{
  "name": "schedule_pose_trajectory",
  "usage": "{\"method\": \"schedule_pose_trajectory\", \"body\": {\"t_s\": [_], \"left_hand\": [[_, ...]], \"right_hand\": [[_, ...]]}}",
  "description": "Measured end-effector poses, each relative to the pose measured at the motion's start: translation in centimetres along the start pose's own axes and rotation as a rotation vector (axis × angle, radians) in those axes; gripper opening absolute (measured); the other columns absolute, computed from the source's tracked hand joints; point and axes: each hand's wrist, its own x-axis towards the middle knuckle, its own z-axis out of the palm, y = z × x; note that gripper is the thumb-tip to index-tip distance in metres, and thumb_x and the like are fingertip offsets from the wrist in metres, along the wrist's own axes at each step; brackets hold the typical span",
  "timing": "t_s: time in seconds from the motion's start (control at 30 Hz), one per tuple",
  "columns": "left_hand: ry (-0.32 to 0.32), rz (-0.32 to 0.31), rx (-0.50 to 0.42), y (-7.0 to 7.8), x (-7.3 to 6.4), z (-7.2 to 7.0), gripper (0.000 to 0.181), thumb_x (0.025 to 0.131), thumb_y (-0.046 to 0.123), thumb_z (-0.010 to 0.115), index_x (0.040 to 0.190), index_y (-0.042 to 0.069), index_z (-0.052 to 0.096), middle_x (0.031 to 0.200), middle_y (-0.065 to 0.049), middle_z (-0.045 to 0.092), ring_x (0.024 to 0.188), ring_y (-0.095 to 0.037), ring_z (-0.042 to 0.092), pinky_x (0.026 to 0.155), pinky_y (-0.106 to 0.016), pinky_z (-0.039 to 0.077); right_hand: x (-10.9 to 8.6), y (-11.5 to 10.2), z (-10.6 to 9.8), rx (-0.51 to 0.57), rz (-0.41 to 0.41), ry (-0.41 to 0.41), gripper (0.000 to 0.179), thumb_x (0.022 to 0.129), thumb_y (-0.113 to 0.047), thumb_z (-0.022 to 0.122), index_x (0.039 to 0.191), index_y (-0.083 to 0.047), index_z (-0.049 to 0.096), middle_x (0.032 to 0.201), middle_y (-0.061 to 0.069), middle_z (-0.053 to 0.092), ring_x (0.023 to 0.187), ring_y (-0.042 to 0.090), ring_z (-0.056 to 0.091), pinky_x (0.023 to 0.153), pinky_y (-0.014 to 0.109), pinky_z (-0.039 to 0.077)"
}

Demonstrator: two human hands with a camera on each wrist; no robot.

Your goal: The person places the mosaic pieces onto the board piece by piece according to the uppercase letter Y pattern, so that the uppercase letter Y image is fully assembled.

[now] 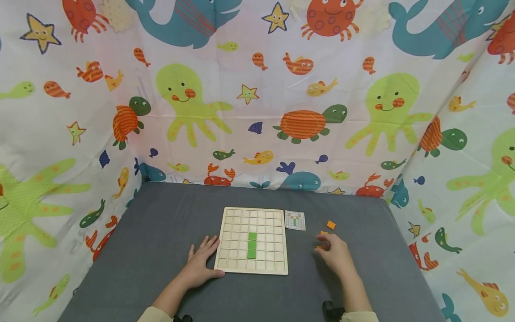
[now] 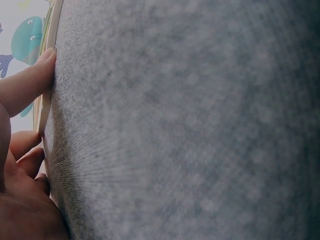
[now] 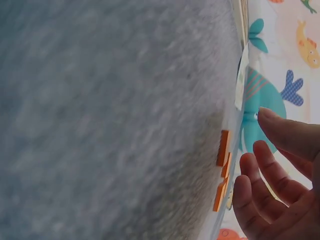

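Note:
A wooden grid board (image 1: 234,264) lies on the table, with several green square tiles (image 1: 251,245) in a column of its cells. My left hand (image 1: 200,268) rests at the board's left side with fingers spread, touching its edge; the left wrist view shows the thumb (image 2: 31,82) against that edge. To the right of the board, my right hand (image 1: 337,256) hovers beside orange square tiles (image 1: 331,225), fingers loosely bent. In the right wrist view, orange tiles (image 3: 223,148) lie on the table apart from the fingers, and nothing is held.
A small pattern card (image 1: 295,221) with a printed grid lies at the board's upper right corner. Dark grey cloth covers the table (image 1: 177,210). A white curtain (image 1: 249,125) printed with sea animals stands behind and along both sides.

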Motion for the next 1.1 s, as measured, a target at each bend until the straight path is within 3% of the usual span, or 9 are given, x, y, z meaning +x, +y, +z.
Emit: {"method": "schedule_pose_trajectory", "body": {"t_s": [0.23, 0.6, 1.1], "left_hand": [[-0.001, -0.004, -0.002, 0.1, 0.1, 0.1, 0.105, 0.072, 0.047, 0.088, 0.158, 0.015, 0.036, 0.167, -0.005, 0.027, 0.157, -0.033, 0.010, 0.118, -0.069, -0.008], [-0.011, -0.017, 0.000, 0.1, 0.1, 0.1, 0.105, 0.073, 0.046, 0.088, 0.159, 0.016, 0.035, 0.167, -0.004, 0.026, 0.158, -0.033, 0.009, 0.118, -0.069, -0.008], [-0.013, -0.016, 0.011, -0.2, 0.4, 0.2, 0.107, 0.071, 0.050, 0.088, 0.159, 0.017, 0.035, 0.168, -0.004, 0.026, 0.158, -0.032, 0.009, 0.118, -0.069, -0.008]], "right_hand": [[-0.2, 0.4, -0.4, -0.026, 0.057, -0.070, 0.042, 0.081, -0.008, 0.084, 0.120, -0.003, 0.071, 0.113, 0.013, 0.072, 0.095, 0.028, 0.070, 0.078, 0.047, 0.058], [-0.2, 1.5, -0.2, -0.046, 0.105, -0.073, 0.038, 0.080, -0.004, 0.083, 0.117, -0.004, 0.073, 0.112, 0.015, 0.068, 0.100, 0.031, 0.067, 0.084, 0.051, 0.056], [0.2, 1.9, 0.0, -0.092, 0.063, -0.067, 0.023, 0.082, -0.006, 0.082, 0.104, -0.004, 0.075, 0.096, 0.008, 0.071, 0.083, 0.020, 0.067, 0.075, 0.045, 0.056]]}}
